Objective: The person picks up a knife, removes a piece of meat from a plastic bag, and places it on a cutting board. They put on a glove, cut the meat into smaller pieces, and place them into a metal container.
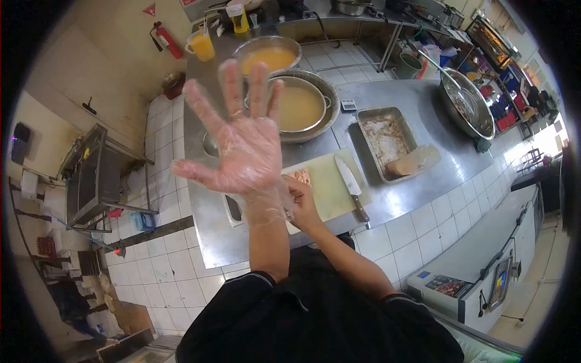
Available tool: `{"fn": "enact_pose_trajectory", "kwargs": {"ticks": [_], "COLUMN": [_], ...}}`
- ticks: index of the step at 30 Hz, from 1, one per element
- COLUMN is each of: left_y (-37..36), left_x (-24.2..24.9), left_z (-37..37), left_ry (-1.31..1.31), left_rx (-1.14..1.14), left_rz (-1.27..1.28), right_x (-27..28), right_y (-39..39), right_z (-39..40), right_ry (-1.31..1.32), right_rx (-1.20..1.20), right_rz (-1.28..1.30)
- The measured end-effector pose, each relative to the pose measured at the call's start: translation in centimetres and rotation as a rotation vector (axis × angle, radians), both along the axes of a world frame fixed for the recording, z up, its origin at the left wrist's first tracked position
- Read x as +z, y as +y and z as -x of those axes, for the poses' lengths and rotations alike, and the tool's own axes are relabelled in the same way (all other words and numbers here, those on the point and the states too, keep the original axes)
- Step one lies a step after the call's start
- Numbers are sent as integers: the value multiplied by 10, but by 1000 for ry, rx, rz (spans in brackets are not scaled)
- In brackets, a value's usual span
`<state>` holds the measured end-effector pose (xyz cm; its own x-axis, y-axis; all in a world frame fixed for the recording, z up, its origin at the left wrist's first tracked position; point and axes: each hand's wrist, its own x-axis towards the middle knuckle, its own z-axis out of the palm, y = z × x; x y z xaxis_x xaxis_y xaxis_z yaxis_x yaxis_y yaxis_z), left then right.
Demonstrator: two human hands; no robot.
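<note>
Head view looks down on a steel counter that runs beyond both hands. Past the raised left hand sit two metal bowls of yellow liquid, the nearer bowl just behind the fingertips and the farther bowl behind that. Well off to the right of the hands stands a large empty steel bowl, and nearer, a soiled metal tray. Under the right hand lies a pale green cutting board, with a knife resting on it just right of that hand. The left hand is lifted, palm toward the camera, fingers spread wide, wearing a clear plastic glove. The bare right hand pinches the glove's cuff at the left wrist. A small pinkish piece of food lies on the board just above the right hand. No writing is readable.
</note>
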<state>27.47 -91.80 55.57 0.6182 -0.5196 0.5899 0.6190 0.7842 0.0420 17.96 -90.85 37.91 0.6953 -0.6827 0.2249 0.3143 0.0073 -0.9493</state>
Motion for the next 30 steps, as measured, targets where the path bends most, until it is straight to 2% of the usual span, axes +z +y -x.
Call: {"fn": "enact_pose_trajectory", "kwargs": {"ticks": [2,8,13,21,24,26,27,29,30], "left_y": [0,-9,-15,-19,-30,-33,-36,-42,-47], "left_x": [2,17,23,36,20,17,16,5,-3], "left_z": [-1,13,25,21,19,7,-2,-22,-31], "left_ry": [75,157,164,87,-55,-141,-184,-179,-171], "left_rx": [-28,-183,-297,-115,-107,149,282,585,735], "left_rz": [34,102,116,112,-25,-146,-201,-379,-469], "right_x": [40,32,36,34,19,-11,-5,23,49], "right_y": [1,-17,-31,-33,-30,-19,-18,-13,-9], "right_z": [-1,-63,-68,-63,-47,-14,1,24,27], "right_ry": [-25,-95,-60,-31,31,110,116,88,41], "right_rx": [-19,171,203,200,163,49,-33,-241,-381], "right_rz": [-137,-153,-221,-267,-320,-317,-257,-12,237]}}
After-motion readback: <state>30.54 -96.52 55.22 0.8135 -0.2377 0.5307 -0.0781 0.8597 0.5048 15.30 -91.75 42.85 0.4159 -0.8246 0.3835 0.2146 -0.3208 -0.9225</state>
